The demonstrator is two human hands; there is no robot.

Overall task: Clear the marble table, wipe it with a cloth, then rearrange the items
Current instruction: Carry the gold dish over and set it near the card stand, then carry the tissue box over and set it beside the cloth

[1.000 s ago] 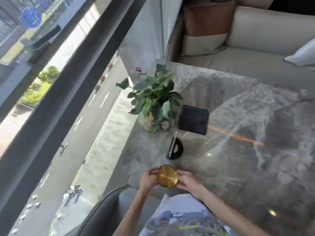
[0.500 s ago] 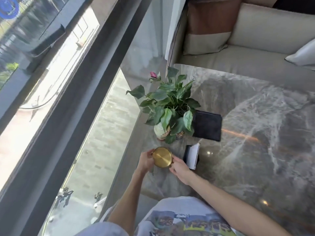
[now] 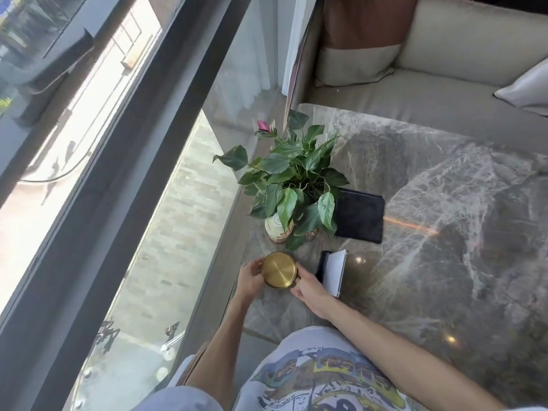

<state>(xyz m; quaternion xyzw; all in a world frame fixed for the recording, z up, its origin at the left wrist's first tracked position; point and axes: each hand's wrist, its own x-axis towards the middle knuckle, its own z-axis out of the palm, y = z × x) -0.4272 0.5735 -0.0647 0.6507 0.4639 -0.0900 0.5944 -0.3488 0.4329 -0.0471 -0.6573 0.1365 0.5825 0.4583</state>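
While gripping a round brass-coloured tin from both sides, holds it low over the near left corner of the marble table, whether touching the surface or just above it cannot be told. Left hand cupped on the tin's left edge, fingers curled around the rim; right hand pressed to its right edge, thumb and fingers closed on the side. Just beyond the tin, a potted plant with green leaves and one pink bud, standing upright in a pale printed pot. Right of the tin, a small black stand with a white card, close beside the right hand. Farther back, partly under the leaves, a dark flat square mat lying on the marble. Past the far table edge, a beige sofa with cushions; to the left, a large window.
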